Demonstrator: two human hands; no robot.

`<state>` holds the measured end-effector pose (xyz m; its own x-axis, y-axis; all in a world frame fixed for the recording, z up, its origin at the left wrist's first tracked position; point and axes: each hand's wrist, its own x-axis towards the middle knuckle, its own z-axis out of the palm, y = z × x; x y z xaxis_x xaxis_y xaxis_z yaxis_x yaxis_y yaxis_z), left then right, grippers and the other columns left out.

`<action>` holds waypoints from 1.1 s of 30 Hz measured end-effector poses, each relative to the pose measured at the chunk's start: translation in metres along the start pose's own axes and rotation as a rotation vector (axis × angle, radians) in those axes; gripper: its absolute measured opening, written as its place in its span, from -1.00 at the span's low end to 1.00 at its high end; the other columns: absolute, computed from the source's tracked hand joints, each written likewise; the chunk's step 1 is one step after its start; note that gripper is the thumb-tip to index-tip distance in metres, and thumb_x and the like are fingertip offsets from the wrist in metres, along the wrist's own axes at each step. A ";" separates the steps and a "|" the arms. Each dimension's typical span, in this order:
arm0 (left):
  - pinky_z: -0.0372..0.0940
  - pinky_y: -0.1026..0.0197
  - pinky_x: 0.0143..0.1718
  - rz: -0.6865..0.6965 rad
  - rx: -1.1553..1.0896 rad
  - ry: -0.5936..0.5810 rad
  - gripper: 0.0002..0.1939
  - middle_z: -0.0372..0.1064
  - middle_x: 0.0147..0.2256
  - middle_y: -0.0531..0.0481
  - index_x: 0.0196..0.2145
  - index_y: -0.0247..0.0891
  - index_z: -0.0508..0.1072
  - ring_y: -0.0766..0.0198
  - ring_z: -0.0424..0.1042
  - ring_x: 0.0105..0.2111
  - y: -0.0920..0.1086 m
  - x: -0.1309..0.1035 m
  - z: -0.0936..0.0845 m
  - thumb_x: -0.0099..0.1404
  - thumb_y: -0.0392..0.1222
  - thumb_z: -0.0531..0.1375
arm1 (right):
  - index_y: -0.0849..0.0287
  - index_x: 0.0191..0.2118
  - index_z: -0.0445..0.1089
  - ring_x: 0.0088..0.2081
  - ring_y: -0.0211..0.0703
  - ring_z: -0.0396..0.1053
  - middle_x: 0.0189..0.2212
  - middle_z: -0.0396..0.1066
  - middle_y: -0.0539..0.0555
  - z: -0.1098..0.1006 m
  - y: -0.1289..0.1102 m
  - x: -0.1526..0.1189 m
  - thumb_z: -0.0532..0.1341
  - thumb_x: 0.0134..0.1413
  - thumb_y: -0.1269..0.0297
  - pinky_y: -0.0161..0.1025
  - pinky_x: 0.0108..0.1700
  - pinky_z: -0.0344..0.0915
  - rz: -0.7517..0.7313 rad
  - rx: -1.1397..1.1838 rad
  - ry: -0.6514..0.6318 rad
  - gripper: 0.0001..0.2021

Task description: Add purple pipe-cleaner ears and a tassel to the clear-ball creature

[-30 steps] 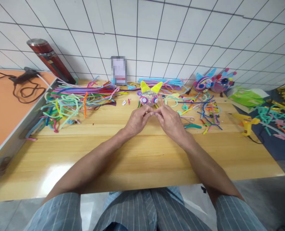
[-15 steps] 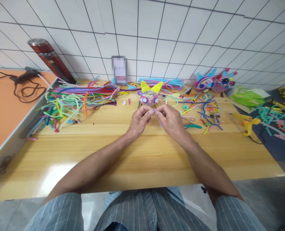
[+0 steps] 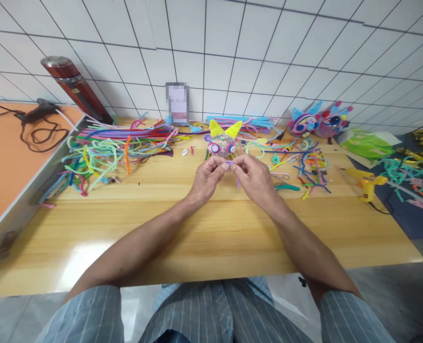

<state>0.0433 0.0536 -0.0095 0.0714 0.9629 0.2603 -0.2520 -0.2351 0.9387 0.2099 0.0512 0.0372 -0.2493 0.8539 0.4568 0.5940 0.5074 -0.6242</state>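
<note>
Between my fingertips is a purple pipe cleaner (image 3: 239,183), its loose end hanging down beside my right thumb. My left hand (image 3: 207,178) pinches one part of it, and my right hand (image 3: 252,178) pinches it close by, the two hands nearly touching. Most of the piece is covered by my fingers. Just behind my hands stands a clear round figure (image 3: 221,144) with yellow pipe-cleaner ears and pink, white and blue ringed eyes. Scissors with teal handles (image 3: 287,187) lie to the right of my right hand.
Heaps of coloured pipe cleaners lie left (image 3: 104,152) and right (image 3: 313,166). A yellow glue gun (image 3: 366,183) rests at the right. Two finished-looking figures (image 3: 304,123) and a phone (image 3: 177,105) stand by the tiled wall. A red flask (image 3: 77,90) leans at the back left.
Both hands stay in almost the same place, still pinching the purple pipe cleaner. Only the fingertips shift slightly; the things on the table look unchanged.
</note>
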 end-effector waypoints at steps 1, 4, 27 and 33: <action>0.11 0.27 -0.49 -0.013 -0.009 -0.001 -0.61 0.25 -0.50 0.14 -0.30 -0.21 0.45 0.37 0.16 -0.54 -0.001 0.000 0.000 0.35 0.17 0.37 | 0.10 -0.27 0.43 -0.37 -0.16 0.39 -0.40 0.48 0.01 0.000 0.000 0.000 0.24 0.32 0.33 -0.20 -0.25 0.31 -0.006 -0.013 0.004 -0.92; 0.17 0.26 -0.45 0.049 0.115 -0.080 -0.68 0.33 -0.44 0.10 -0.26 -0.21 0.46 0.36 0.21 -0.51 0.001 0.002 -0.004 0.41 0.10 0.32 | 0.10 -0.27 0.41 -0.33 -0.12 0.41 -0.36 0.50 0.05 -0.001 0.004 -0.001 0.22 0.34 0.34 -0.17 -0.21 0.32 -0.061 -0.111 0.009 -0.90; 0.15 0.26 -0.45 0.028 0.099 -0.032 -0.65 0.35 -0.46 0.10 -0.27 -0.21 0.49 0.36 0.21 -0.52 0.001 0.001 -0.003 0.35 0.15 0.36 | 0.08 -0.28 0.42 -0.33 -0.11 0.40 -0.36 0.51 0.05 -0.002 0.004 0.000 0.23 0.33 0.33 -0.17 -0.22 0.31 -0.054 -0.129 0.007 -0.89; 0.26 0.20 -0.25 0.299 0.502 -0.096 -0.78 0.50 -0.33 0.00 -0.27 -0.21 0.52 0.28 0.37 -0.37 0.009 0.005 -0.011 0.47 -0.02 0.26 | 0.10 -0.21 0.43 -0.24 0.00 0.45 -0.25 0.53 0.16 -0.004 0.008 -0.003 0.19 0.37 0.36 -0.14 -0.23 0.30 -0.127 -0.297 -0.060 -0.91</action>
<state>0.0310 0.0575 -0.0017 0.1601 0.8345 0.5272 0.2110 -0.5507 0.8076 0.2183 0.0521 0.0332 -0.3752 0.7955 0.4758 0.7500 0.5621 -0.3485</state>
